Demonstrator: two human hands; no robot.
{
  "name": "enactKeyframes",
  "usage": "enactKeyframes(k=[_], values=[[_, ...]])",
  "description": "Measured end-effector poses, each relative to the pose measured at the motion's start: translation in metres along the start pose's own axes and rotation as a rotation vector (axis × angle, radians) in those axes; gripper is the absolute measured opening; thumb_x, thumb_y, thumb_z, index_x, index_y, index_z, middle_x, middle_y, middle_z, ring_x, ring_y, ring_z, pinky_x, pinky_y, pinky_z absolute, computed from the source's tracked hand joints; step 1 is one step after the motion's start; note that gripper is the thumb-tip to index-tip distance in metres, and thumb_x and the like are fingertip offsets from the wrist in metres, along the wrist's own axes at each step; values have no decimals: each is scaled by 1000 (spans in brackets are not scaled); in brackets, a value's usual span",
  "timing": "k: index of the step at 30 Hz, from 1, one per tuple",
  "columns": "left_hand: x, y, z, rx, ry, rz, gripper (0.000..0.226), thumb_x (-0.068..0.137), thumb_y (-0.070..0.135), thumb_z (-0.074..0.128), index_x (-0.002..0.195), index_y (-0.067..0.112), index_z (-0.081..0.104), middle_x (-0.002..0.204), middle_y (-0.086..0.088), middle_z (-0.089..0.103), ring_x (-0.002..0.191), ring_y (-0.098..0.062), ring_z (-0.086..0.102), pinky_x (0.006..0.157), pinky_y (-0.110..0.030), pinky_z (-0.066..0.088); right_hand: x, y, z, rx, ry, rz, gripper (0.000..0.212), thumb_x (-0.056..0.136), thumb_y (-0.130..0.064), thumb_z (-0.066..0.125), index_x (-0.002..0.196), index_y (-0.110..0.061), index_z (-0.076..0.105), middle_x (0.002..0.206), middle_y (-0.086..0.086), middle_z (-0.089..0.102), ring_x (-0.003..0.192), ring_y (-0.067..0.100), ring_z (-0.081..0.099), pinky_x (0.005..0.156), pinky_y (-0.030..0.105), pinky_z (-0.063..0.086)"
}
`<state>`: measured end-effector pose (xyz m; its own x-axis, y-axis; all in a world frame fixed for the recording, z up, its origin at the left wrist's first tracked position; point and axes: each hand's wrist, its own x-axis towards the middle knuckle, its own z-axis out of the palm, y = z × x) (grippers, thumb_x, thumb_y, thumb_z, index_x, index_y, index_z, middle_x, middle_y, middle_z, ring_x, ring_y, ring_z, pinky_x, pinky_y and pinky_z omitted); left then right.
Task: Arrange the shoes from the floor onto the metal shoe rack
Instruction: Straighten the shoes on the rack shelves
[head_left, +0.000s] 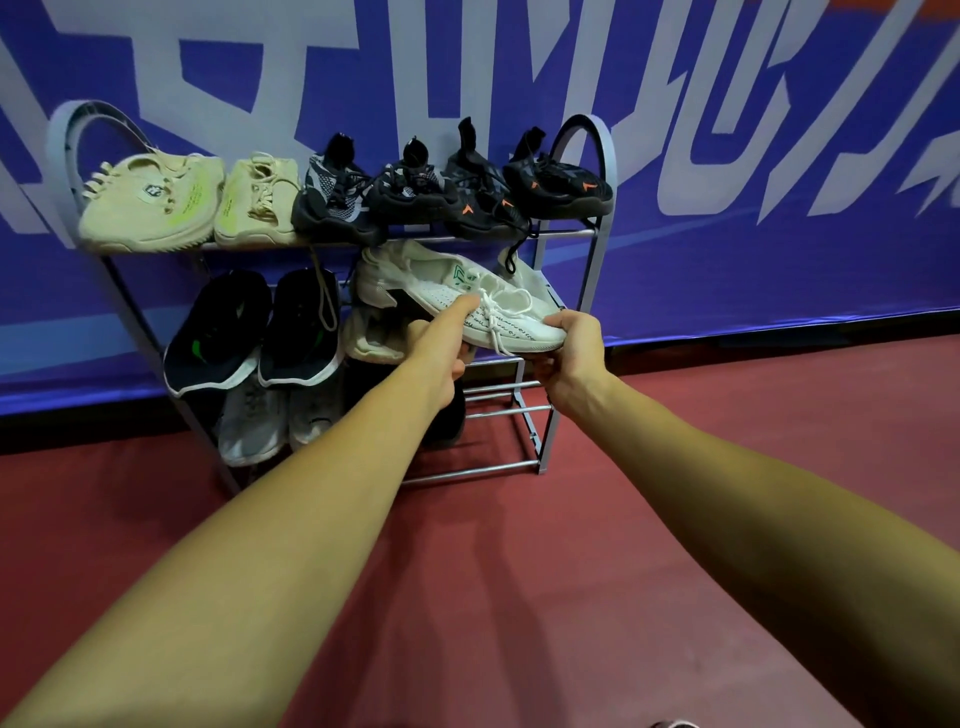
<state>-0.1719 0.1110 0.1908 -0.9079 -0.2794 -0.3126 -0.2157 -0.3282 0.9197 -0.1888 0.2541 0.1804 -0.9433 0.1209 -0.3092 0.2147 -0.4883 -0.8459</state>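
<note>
Your left hand (441, 353) and right hand (571, 353) clamp curled fingers on the white sneaker (441, 283) at the metal shoe rack's (566, 234) middle shelf. Black slippers (218, 327) crowd the left, and bare rungs (498, 412) show below.

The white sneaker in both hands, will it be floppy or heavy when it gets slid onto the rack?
Probably light: the white sneaker has a knit, perforated upper. Likely soft on top yet firm underneath, since it looks straight held between the left hand and right hand. Its loose laces dangle and could snag on the rack.
</note>
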Motion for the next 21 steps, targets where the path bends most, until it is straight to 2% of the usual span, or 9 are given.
enactKeyframes(k=[4,7,9,12,14,17,19,21], values=[[1,-4,8,108,-15,37,63,65,45,83,110,9,56,90,-5,57,73,-16,42,36,-17,22,5,3,-5,9,146,-18,28,63,-15,58,90,-7,66,93,13,73,70,26,68,49,27,48],[0,-5,12,104,-61,12,49,70,42,83,95,16,50,91,-2,59,77,-12,46,41,-21,24,9,2,-11,9,201,-17,32,60,-17,59,89,-7,68,94,12,74,80,30,72,59,34,54],[-3,-5,15,85,-84,0,41,78,37,81,89,17,47,86,-2,61,72,-11,52,42,-19,24,8,0,-13,-23,160,-23,30,65,-18,59,91,-6,68,90,11,73,69,25,68,51,31,50],[-10,-11,24,84,-137,-33,38,79,36,81,92,13,54,82,-1,63,68,-11,55,39,-18,24,6,0,-11,-60,76,-12,14,77,-14,55,88,-8,62,71,6,61,45,14,48,35,21,31],[-11,-15,30,74,-170,-53,40,77,31,83,101,12,58,75,1,62,55,-7,52,35,-17,24,6,4,-9,-89,6,-4,9,75,-17,53,82,-11,57,67,5,53,44,12,37,34,21,26],[-7,-17,32,50,-159,-43,25,78,14,76,86,15,53,54,5,49,44,-6,36,35,-18,20,4,8,-10,-112,-65,-7,16,75,-26,53,81,-12,54,61,3,45,43,12,29,40,24,23],[0,-18,30,24,-128,-43,25,78,9,72,82,16,49,50,5,40,45,-8,27,35,-18,17,7,9,-15,-157,18,-9,27,82,-37,52,84,-11,59,55,1,51,38,10,33,41,23,25],[7,-19,28,-4,-109,-47,25,79,10,72,83,17,48,52,4,35,45,-8,24,35,-18,17,17,14,-22,-270,172,-5,35,81,-43,55,87,-10,66,58,0,56,39,10,38,42,23,28]])
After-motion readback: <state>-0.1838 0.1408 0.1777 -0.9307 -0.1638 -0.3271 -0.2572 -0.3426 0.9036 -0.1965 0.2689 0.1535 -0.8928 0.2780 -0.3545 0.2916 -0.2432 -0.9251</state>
